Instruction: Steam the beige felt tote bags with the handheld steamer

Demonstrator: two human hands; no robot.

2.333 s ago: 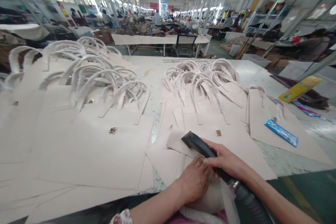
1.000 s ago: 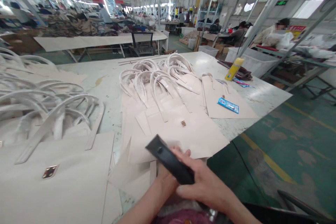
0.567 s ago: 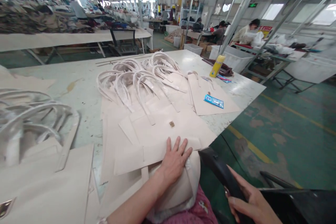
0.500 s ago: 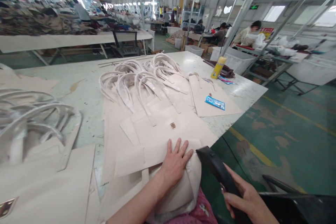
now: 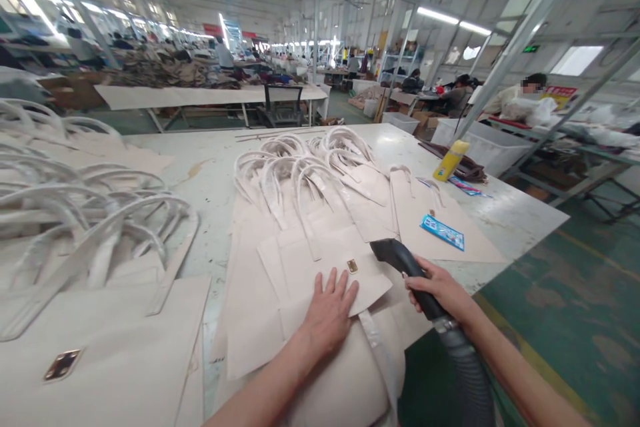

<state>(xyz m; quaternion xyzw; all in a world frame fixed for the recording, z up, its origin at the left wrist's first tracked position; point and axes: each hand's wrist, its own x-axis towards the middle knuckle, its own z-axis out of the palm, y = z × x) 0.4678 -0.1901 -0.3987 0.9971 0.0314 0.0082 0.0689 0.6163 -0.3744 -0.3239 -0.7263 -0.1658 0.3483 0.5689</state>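
Observation:
My left hand (image 5: 327,310) lies flat with its fingers spread on a cream bag panel (image 5: 255,340), just below a small metal fitting (image 5: 353,266). Wrapped round a black vacuum-like nozzle (image 5: 400,263) with a ribbed hose (image 5: 463,363) is my right hand (image 5: 440,287). The nozzle tip is over the cream material, right of the fitting. Beyond my hands, several cream looped handles (image 5: 305,170) lie in a cluster on the stacked panels.
More cream bags with handles (image 5: 120,320) cover the left of the table (image 5: 215,167). At the right are a blue packet (image 5: 443,232), a yellow container (image 5: 450,160) and dark straps (image 5: 473,170). People sit farther back.
The view has shifted left. My right hand has brought the nozzle up from beside the table edge to over the panel. My left hand remains flat on the material.

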